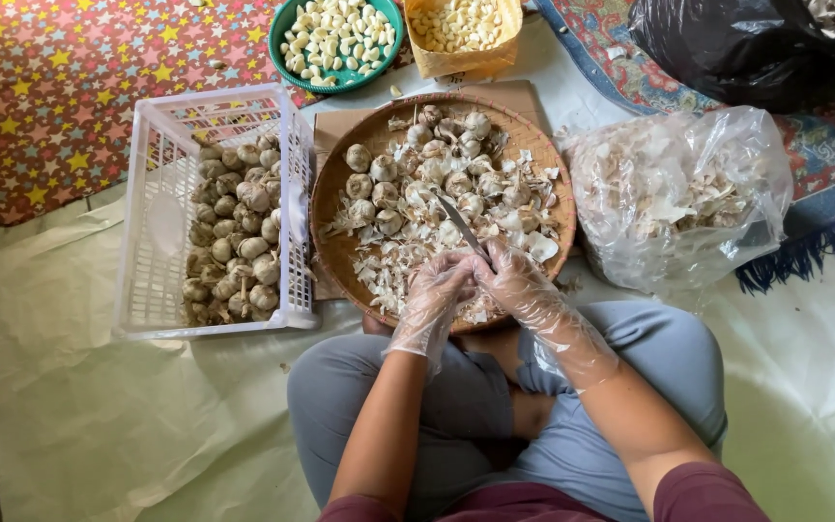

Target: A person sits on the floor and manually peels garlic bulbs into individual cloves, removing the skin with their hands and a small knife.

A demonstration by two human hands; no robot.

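Observation:
My two hands, in clear plastic gloves, meet over the near side of a round woven tray (335, 246). My right hand (519, 285) grips a small knife (461, 227) whose blade points away from me over the tray. My left hand (437, 290) is closed around a piece of garlic, mostly hidden by the fingers, pressed against the right hand. On the tray lie several whole garlic bulbs (384, 169) and many loose papery skins (533, 246).
A white plastic crate (161, 222) holding many garlic bulbs lies at the left. At the top stand a green bowl (287, 58) of peeled cloves and a yellow bag (456, 58) of cloves. A clear bag (678, 193) of skins sits right, a black bag (727, 43) behind it.

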